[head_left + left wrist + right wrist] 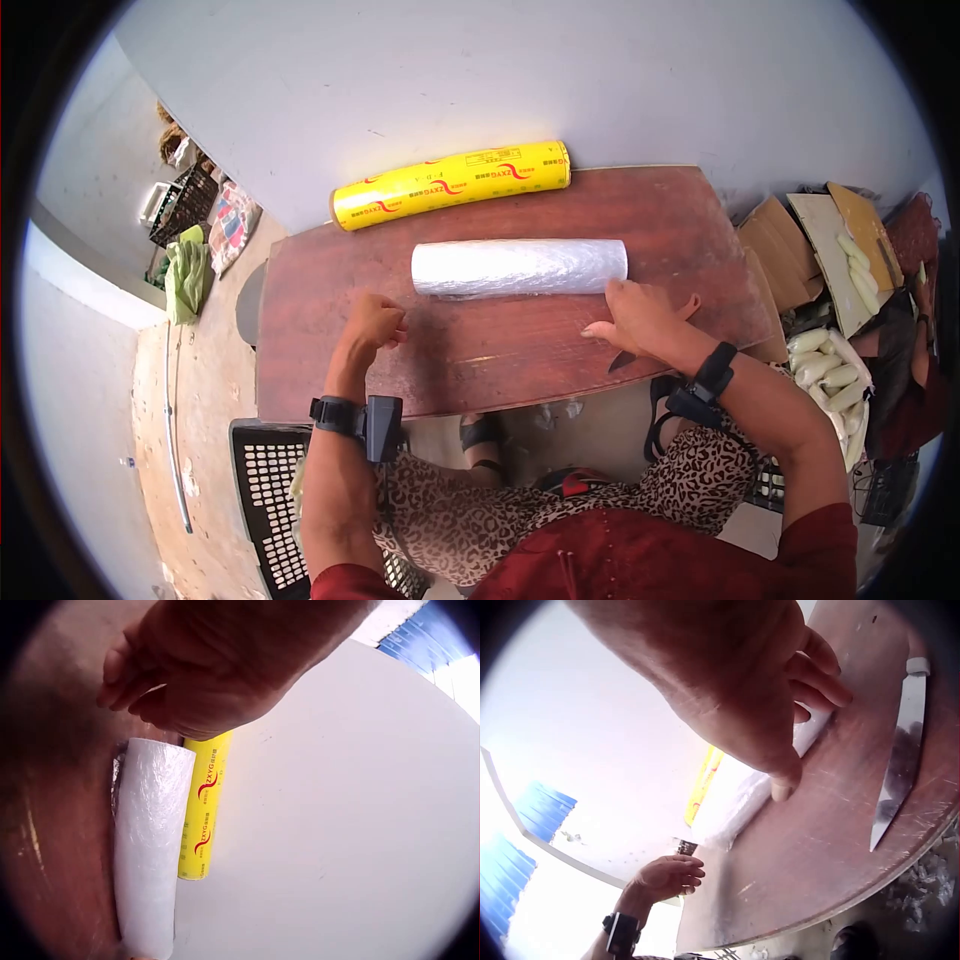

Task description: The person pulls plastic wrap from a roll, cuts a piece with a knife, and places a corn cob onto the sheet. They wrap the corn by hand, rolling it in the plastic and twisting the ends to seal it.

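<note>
A roll of clear plastic film (520, 267) lies across the wooden table (480, 365). Behind it, along the wall, sits a yellow printed tube (455, 185) with red lettering. My left hand (374, 322) hovers left of the film roll, its fingers loosely bent and holding nothing. At the roll's right end is my right hand (640, 318), thumb pointing left and fingertips right by the film. A knife (904, 750) with a pale collar lies on the table beside my right hand; in the head view that hand partly covers it.
Cardboard pieces (780, 250) and bags of pale, long produce (830, 375) stand right of the table. A black plastic crate (270, 500) is at the lower left. The wall (520, 80) rises directly behind the table.
</note>
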`<state>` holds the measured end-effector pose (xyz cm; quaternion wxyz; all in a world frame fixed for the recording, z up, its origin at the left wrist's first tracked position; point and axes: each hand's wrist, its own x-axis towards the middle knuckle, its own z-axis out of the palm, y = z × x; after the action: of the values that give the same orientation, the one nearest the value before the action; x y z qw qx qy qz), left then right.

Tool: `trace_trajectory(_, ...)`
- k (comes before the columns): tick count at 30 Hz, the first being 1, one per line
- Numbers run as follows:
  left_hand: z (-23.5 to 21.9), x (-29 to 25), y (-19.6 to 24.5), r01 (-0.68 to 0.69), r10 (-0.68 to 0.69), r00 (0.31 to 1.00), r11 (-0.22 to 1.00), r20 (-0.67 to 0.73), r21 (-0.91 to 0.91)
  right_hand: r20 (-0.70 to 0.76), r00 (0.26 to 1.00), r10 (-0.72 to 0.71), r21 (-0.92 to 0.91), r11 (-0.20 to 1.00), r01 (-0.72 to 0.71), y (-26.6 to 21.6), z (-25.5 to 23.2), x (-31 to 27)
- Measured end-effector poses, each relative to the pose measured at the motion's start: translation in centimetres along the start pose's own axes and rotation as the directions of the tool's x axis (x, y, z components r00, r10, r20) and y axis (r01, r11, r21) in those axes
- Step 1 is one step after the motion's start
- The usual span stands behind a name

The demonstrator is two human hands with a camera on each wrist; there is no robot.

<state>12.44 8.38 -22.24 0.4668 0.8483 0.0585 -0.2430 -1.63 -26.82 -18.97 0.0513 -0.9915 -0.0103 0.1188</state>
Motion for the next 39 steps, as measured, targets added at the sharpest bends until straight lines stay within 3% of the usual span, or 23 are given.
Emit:
trace_trajectory(4,0.0,0.1,-0.8,0.081,-0.077,0.996,0.992,0.051,-0.094,-0.117,0.993,0.022,-0.177,0.983,-0.042,-0.6,3.0,0.8)
trace_trajectory(10,2.3,-0.3,0.2,0.196,-0.161,0.973,0.955,0.165,-0.224,-0.281,0.96,-0.009,-0.233,0.971,-0.059,0.9,3.6,2.2)
trace_trajectory(13,3.4,0.4,0.1,0.235,-0.151,0.956,0.907,0.25,-0.35,-0.355,0.934,-0.036,-0.227,0.973,-0.048,1.8,4.3,2.9)
trace_trajectory(16,4.4,1.2,0.0,0.279,-0.192,0.954,0.851,0.23,-0.446,-0.366,0.93,-0.03,-0.164,0.986,-0.033,2.2,4.4,3.0)
trace_trajectory(22,5.2,2.5,-0.4,0.261,-0.14,0.961,0.743,0.239,-0.616,-0.359,0.933,-0.041,-0.112,0.994,0.001,2.4,3.5,2.9)
trace_trajectory(31,5.2,3.4,-1.1,0.163,-0.117,0.986,0.775,0.115,-0.61,-0.36,0.932,-0.033,0.007,0.999,0.038,3.3,1.9,3.2)
trace_trajectory(39,3.9,2.8,-1.2,0.22,-0.137,0.973,0.785,0.184,-0.579,-0.376,0.926,-0.032,0.166,0.981,0.101,4.6,0.7,3.9)
